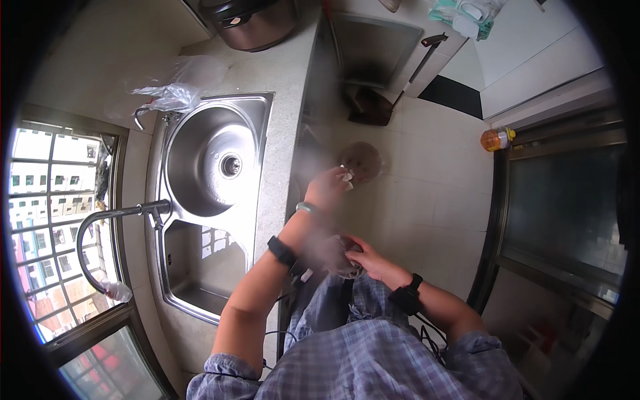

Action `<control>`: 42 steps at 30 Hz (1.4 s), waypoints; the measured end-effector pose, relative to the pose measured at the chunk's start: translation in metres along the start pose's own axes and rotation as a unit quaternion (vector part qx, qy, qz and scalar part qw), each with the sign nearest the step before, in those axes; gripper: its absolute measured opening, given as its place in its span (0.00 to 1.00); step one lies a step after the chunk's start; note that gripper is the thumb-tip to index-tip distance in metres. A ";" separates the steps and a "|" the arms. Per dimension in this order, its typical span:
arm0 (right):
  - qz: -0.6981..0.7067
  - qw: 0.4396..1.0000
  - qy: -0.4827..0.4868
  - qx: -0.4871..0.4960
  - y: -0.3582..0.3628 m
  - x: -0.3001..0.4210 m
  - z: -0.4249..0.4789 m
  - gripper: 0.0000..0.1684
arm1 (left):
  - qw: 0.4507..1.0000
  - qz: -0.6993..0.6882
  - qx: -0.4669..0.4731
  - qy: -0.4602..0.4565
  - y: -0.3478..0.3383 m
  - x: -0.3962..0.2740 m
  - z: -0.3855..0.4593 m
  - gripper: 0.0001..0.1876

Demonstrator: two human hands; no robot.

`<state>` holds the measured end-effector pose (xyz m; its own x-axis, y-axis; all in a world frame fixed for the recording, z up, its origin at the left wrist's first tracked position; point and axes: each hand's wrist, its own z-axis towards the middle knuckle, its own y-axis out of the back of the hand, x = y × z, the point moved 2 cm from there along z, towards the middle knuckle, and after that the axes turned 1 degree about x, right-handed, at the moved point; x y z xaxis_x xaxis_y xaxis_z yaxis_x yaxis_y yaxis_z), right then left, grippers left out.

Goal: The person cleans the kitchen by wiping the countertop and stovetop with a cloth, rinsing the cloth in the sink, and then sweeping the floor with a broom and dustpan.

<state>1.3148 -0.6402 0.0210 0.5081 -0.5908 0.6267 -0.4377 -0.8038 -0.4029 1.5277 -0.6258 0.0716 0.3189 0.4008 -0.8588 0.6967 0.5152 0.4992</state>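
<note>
My left hand (pixel 326 189) is stretched forward with the fingers closed on small crumpled white scraps (pixel 346 176). Just beyond it on the floor stands a round brownish, see-through basin or bin (pixel 367 161), with a few dark bits visible inside. Close to my lap, my right hand (pixel 371 261) grips the edge of a rounded greyish-brown object (pixel 345 270). A hazy smear over the middle of the view blurs that object, so its kind and contents cannot be told.
To the left, a stone counter (pixel 280 100) holds a steel double sink (pixel 195 150) with a curved faucet (pixel 82 240). A dustpan (pixel 372 107) lies ahead on the tiled floor. An orange bottle (pixel 496 139) with a yellow cap stands by the sliding door (pixel 560 200). Cables hang beside me.
</note>
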 end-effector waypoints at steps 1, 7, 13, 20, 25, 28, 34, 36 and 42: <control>-0.001 1.000 0.029 -0.010 0.008 -0.003 -0.002 0.31 | 0.999 -0.023 0.013 0.045 -0.017 0.015 0.016 0.16; 0.074 0.995 -0.031 -0.067 0.033 -0.002 -0.014 0.31 | 0.986 -0.161 -0.003 0.051 -0.051 0.072 0.059 0.20; 0.118 0.992 -0.021 -0.042 0.039 -0.001 0.003 0.31 | 0.546 -0.811 0.117 0.172 0.027 0.004 0.005 0.32; 0.027 0.998 -0.012 0.051 -0.029 0.053 0.028 0.28 | 0.481 -0.876 -0.002 0.041 0.115 0.017 -0.107 0.38; 0.010 0.983 -0.042 0.180 -0.123 0.081 0.029 0.26 | 0.558 -0.817 -0.140 0.047 0.148 0.068 -0.211 0.38; -0.036 0.966 -0.069 0.246 -0.188 0.073 0.033 0.24 | 0.565 -0.776 -0.255 0.116 0.139 0.115 -0.290 0.39; -0.173 0.937 -0.065 0.298 -0.315 0.007 0.076 0.17 | 0.467 -0.759 -0.409 0.196 0.118 0.162 -0.420 0.37; -0.209 0.928 -0.035 0.308 -0.356 -0.021 0.101 0.16 | 0.463 -0.741 -0.442 0.200 0.116 0.168 -0.447 0.37; -0.641 0.728 0.099 0.223 -0.374 -0.094 0.252 0.18 | 0.501 -0.668 -0.505 0.219 0.132 0.165 -0.485 0.31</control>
<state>1.6178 -0.3011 -0.0552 0.1510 0.6510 0.7439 0.6086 -0.6543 0.4490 1.3606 -0.1244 0.0513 -0.3241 -0.7989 -0.5067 -0.6507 0.5771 -0.4936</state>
